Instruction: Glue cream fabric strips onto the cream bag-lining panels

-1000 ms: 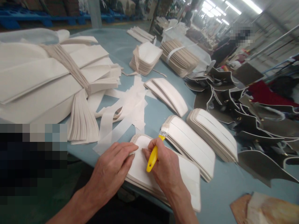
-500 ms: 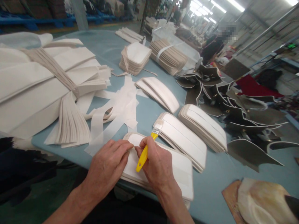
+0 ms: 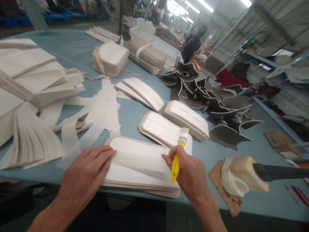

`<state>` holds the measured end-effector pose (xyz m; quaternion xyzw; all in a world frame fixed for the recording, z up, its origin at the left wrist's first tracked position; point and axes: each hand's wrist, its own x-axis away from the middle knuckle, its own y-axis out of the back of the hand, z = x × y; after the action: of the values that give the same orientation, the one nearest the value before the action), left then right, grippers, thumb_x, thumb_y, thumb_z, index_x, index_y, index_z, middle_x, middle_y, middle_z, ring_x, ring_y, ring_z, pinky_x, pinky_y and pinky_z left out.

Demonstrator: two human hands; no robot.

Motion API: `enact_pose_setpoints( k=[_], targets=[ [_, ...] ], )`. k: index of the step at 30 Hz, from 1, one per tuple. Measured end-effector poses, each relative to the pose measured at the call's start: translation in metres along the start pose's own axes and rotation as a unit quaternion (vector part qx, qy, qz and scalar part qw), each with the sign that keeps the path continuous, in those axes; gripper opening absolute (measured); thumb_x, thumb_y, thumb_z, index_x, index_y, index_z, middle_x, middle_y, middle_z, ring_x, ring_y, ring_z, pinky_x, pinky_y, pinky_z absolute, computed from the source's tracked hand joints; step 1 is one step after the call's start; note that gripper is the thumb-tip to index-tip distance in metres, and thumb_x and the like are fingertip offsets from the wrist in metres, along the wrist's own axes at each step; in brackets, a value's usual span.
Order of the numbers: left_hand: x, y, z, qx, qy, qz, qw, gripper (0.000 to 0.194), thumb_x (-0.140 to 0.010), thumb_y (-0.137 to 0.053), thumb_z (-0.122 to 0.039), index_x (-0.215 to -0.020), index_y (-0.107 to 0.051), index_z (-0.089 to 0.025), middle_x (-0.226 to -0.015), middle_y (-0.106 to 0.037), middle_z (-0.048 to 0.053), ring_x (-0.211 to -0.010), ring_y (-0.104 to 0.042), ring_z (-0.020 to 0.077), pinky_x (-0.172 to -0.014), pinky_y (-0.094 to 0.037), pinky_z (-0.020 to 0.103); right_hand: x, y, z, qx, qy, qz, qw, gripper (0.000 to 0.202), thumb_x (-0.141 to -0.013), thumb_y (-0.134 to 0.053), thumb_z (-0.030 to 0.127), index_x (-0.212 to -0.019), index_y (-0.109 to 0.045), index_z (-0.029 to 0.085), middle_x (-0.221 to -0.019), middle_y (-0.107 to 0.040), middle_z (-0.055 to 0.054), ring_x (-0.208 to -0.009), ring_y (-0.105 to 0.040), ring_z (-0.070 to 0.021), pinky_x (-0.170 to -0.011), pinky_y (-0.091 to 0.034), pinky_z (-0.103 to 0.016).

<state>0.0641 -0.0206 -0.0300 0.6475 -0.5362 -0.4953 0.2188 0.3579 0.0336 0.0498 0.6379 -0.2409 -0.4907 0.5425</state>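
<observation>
Toward the left edge of the table (image 3: 72, 48), large bundles of white cut panels (image 3: 26, 83) are stacked, with loose white strips (image 3: 96, 112) spread beside them. At the near edge, the left hand (image 3: 84, 175) is laid flat, fingers extended and gripping nothing, on the left end of a stack of white padded pieces (image 3: 135, 167). On the right end of that stack the right hand (image 3: 190, 172) is rested, closed around the yellow handle of a small brush (image 3: 178, 154) with its bristles pointing away. Further right, dark grey leather pieces (image 3: 212, 100) are heaped, and a glue-caked pot (image 3: 238, 175) is seen near the right edge.
</observation>
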Motion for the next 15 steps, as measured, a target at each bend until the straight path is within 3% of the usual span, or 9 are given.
enact_pose_setpoints(
  k=[8, 15],
  targets=[
    [0.006, -0.007, 0.014, -0.007, -0.006, 0.013, 1.000, 0.031, -0.102, -0.044, -0.041, -0.116, -0.067, -0.027, -0.121, -0.073, 0.002, -0.106, -0.066, 0.0268, -0.100, -0.048, 0.044, 0.020, -0.012, -0.045, -0.058, -0.093, 0.000, 0.994, 0.022, -0.099, -0.065, 0.040, -0.085, -0.056, 0.025, -0.063, -0.065, 0.006, -0.052, -0.061, -0.0135, -0.055, -0.033, -0.023],
    [0.008, -0.008, 0.017, 0.008, 0.005, 0.028, 1.000, 0.027, -0.100, -0.047, -0.041, -0.119, -0.064, -0.031, -0.125, -0.070, 0.003, -0.111, -0.065, 0.0295, -0.107, -0.046, 0.050, 0.040, -0.044, -0.058, -0.115, -0.135, -0.036, 0.983, 0.022, -0.098, -0.066, 0.039, -0.085, -0.057, 0.024, -0.064, -0.063, 0.006, -0.054, -0.058, -0.0127, -0.058, -0.036, -0.022]
  ],
)
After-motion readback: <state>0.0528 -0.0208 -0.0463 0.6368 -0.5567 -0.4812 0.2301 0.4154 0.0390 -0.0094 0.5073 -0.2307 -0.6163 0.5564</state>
